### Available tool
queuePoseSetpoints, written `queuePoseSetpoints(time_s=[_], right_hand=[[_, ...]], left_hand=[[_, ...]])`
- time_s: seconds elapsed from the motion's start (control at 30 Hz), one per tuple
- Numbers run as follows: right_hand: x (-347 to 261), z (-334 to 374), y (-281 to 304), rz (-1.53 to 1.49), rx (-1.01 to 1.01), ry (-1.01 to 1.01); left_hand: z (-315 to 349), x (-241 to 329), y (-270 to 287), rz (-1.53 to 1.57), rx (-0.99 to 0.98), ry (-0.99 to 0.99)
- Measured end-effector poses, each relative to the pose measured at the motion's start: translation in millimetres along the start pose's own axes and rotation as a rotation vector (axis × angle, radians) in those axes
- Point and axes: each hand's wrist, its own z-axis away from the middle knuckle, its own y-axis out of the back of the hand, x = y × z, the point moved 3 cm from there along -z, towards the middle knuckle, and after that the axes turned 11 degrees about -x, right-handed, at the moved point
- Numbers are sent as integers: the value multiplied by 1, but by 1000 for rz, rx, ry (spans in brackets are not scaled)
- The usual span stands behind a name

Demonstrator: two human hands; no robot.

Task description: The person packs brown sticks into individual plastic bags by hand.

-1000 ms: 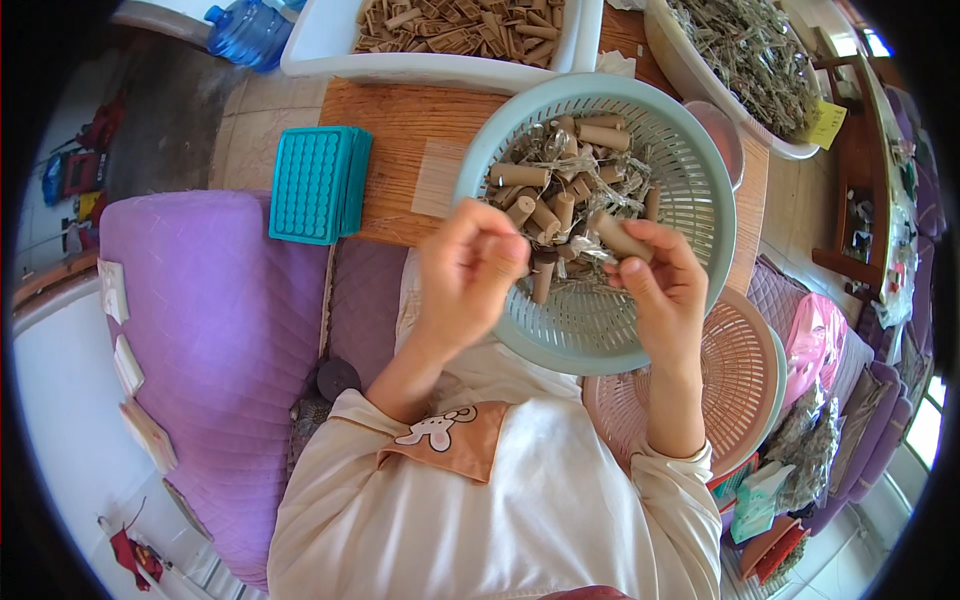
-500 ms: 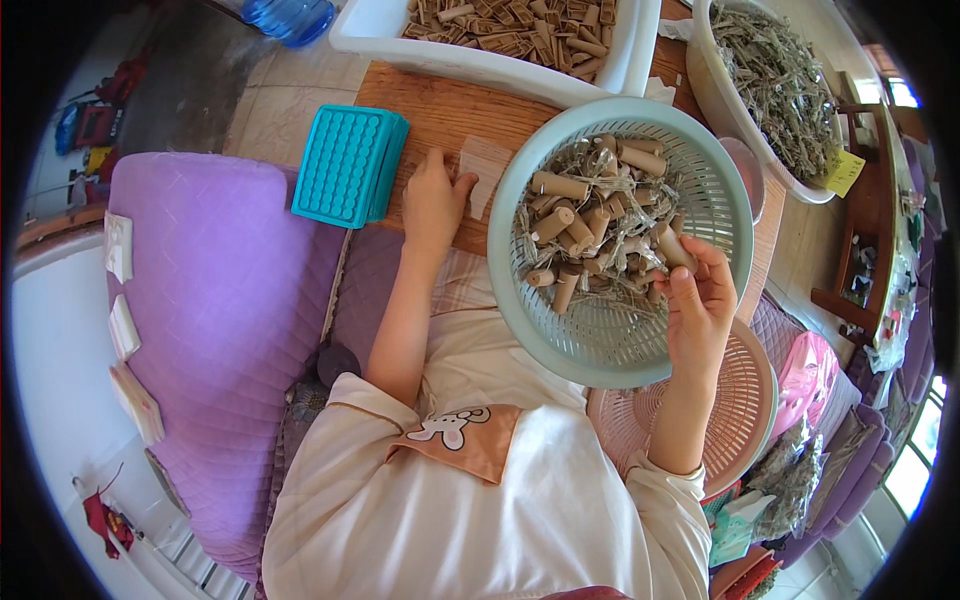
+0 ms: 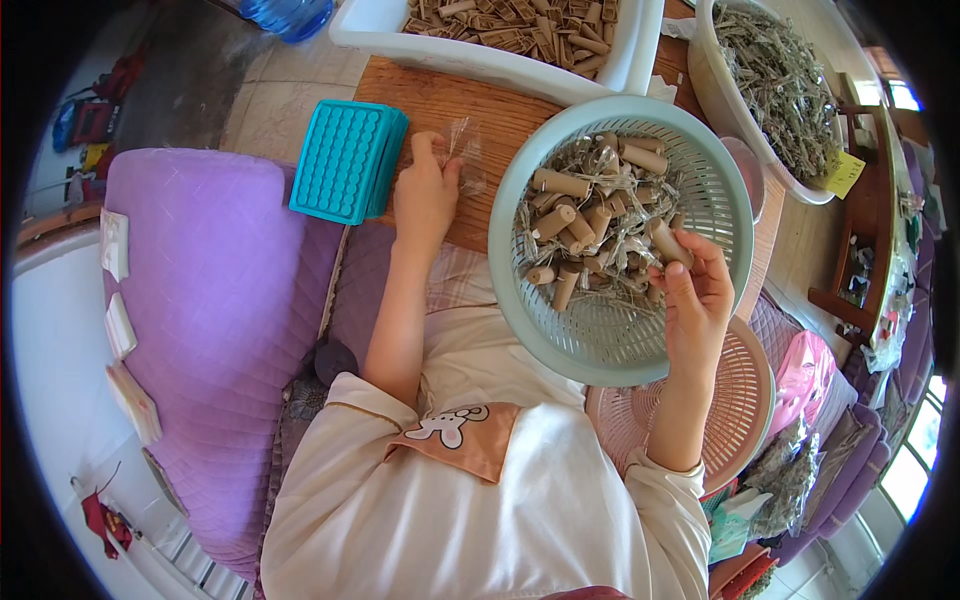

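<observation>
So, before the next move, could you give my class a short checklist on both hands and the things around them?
1. Right hand free: not ok, it holds a brown tube.
2. Left hand at the clear plastic film: ok.
3. Film firmly pinched: cannot tell, the contact is hidden.
4. Green basket upright: ok.
5. White tub apart from both hands: ok.

Bright daylight, dark fisheye-bent edges
</observation>
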Motion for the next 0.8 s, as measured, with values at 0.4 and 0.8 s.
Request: queuePoseSetpoints(time_s=[0.4,0.8], right_hand=[[-15,12,-24,190,14,259],[-47,25,-32,296,-171,348]], left_hand=[[47,61,46,666,-306,-79],[85,110,37,550,-572,-214]])
